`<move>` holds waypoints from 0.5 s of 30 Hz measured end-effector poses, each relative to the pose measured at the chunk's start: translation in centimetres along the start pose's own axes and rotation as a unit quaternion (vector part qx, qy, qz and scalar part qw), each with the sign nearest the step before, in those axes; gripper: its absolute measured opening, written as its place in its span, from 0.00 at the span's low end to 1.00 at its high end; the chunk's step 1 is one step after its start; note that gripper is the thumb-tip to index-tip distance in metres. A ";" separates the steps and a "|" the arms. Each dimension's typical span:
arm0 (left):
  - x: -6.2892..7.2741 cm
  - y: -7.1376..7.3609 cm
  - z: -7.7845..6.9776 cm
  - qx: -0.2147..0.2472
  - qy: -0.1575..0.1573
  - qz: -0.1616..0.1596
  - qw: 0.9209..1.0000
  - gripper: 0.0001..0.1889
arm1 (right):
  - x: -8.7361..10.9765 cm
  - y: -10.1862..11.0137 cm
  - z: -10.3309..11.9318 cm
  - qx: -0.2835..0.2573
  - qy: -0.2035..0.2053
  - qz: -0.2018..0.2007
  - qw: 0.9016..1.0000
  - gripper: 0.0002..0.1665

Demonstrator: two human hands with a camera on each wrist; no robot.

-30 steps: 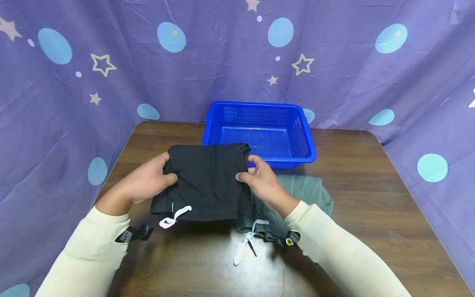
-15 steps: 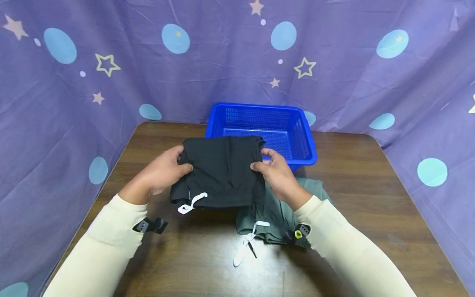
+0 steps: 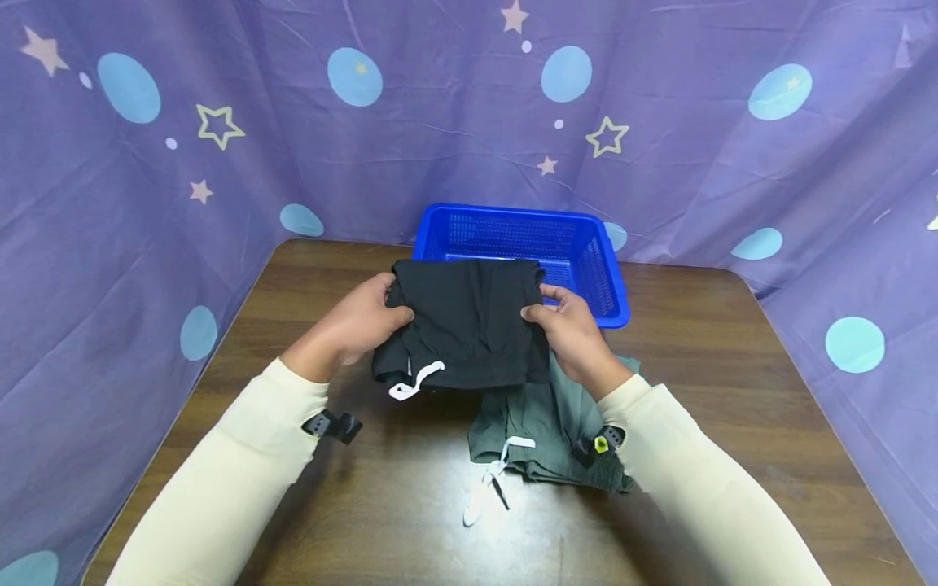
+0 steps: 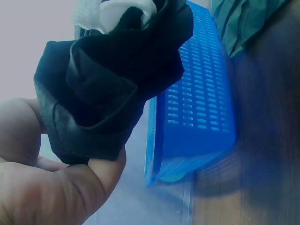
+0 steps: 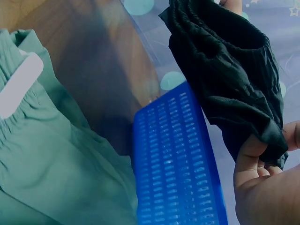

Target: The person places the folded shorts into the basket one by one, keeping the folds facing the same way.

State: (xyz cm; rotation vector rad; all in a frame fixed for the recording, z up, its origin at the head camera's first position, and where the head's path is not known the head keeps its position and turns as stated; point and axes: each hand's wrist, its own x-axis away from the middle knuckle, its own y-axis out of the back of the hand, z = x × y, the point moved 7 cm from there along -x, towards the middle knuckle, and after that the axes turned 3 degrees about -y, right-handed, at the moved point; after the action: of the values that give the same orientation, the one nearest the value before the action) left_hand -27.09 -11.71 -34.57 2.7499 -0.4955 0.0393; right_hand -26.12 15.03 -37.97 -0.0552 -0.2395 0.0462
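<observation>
Folded black drawstring shorts (image 3: 465, 325) are stretched between my two hands, up off the table. My left hand (image 3: 359, 321) grips their left edge, thumb on top and fingers underneath. At the opposite edge my right hand (image 3: 575, 330) pinches the cloth the same way. A white drawstring (image 3: 418, 382) dangles from the near side. The bundle overlaps the near part of a blue basket (image 3: 513, 232) in the head view. Both wrist views show the black cloth beside the basket's slotted outer wall (image 4: 199, 93), with my left fingers partly hidden behind the layers.
Green shorts (image 3: 523, 431) with a white drawstring lie on the wooden table (image 3: 703, 391) in front of the basket, under my right forearm. A purple patterned curtain (image 3: 469, 122) hangs behind and around the table.
Both hands have carried the black shorts forward and to the right, from beside the basket's near left corner to over its near part. The green shorts stay on the table, now more exposed.
</observation>
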 end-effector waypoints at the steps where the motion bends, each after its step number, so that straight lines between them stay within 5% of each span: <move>1: -0.2 -0.1 -0.1 0.002 0.000 -0.001 1.000 0.27 | -0.1 0.2 0.1 -0.003 0.000 -0.002 1.000 0.41; 15: -2.6 -0.8 -0.2 0.025 0.033 -0.035 0.999 0.37 | -0.8 1.7 1.2 -0.013 0.007 -0.019 1.000 0.37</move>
State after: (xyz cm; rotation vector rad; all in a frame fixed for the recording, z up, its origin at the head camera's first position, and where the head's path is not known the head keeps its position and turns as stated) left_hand -29.24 -10.10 -34.81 2.8023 -0.3857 0.1263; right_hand -27.25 16.78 -37.06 -0.0772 -0.2277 0.0056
